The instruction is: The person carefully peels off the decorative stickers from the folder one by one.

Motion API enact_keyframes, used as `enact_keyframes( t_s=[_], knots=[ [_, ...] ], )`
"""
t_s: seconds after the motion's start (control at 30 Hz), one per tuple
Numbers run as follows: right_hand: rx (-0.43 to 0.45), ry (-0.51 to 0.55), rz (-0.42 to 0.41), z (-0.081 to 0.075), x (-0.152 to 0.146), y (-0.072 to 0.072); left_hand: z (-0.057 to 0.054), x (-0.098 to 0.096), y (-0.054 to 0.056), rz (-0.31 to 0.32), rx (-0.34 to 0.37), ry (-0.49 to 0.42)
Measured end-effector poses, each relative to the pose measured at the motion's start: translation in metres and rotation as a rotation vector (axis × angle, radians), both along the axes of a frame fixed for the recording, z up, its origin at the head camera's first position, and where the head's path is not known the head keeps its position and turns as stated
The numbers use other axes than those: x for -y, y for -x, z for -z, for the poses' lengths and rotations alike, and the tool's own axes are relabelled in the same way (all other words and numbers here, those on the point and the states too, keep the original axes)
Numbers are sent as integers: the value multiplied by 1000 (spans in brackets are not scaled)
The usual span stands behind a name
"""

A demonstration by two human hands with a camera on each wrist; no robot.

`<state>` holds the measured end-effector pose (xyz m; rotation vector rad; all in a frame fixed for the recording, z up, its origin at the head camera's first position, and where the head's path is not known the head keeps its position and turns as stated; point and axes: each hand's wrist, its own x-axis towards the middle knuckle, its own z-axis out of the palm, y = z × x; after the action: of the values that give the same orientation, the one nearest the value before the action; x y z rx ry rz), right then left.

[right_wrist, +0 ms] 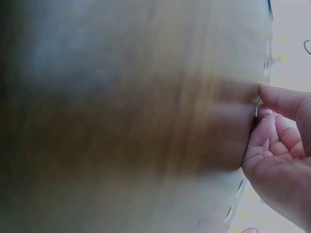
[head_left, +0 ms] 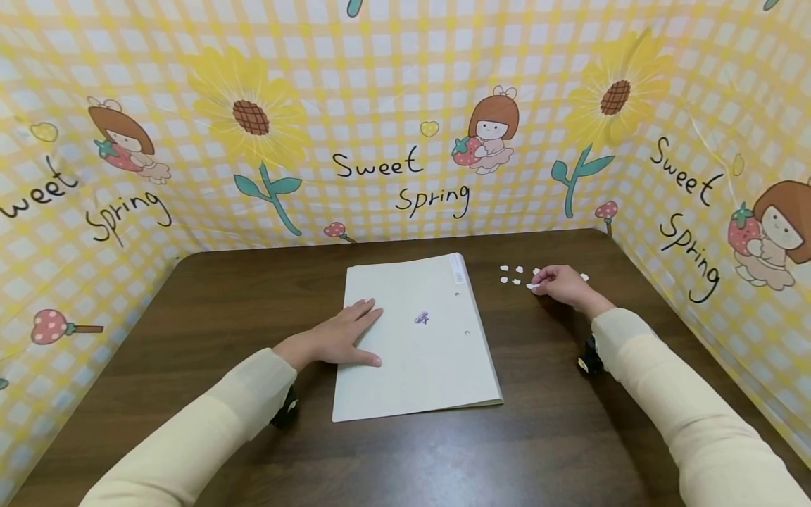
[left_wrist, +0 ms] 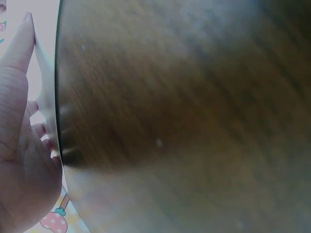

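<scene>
My left hand (head_left: pixel 345 334) rests with spread fingers on the left side of a cream paper folder (head_left: pixel 405 380). The folder has two small holes and a barcode label near its right edge. A small purple mark or piece (head_left: pixel 422 319) shows near its middle; I cannot tell which. To the right of the folder, my right hand (head_left: pixel 562 285) is down at the table with curled fingers. Its thumb and fingertips pinch a small white piece (head_left: pixel 533 286). Similar small white pieces (head_left: pixel 504 268) lie in rows beside it, some partly hidden behind the hand.
The dark wooden table (head_left: pixel 253 296) lies under everything. A yellow checked cloth (head_left: pixel 380 84) with printed flowers and words stands as a wall along the back and both sides. Dark wrist devices (head_left: pixel 589 355) sit below both cuffs.
</scene>
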<state>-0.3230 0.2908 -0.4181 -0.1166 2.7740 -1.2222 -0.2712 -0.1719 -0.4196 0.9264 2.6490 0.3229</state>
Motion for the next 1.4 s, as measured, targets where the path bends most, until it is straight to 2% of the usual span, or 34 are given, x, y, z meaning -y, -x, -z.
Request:
enact_keyframes(
  t_s=[0.23,0.93,1.17,1.4],
  knots=[
    [-12,-41,-20,0,3,2,0,2,-1,-4,6,-8],
    [-7,-3,-33,-3,3,6,1,7,1,-1,-1,-20],
    [27,79,-25,0,-3,4,0,5,-1,-2,2,-14],
    [52,172,-5,-7,-6,-4,-2,1,-2,10,1,-24]
  ],
)
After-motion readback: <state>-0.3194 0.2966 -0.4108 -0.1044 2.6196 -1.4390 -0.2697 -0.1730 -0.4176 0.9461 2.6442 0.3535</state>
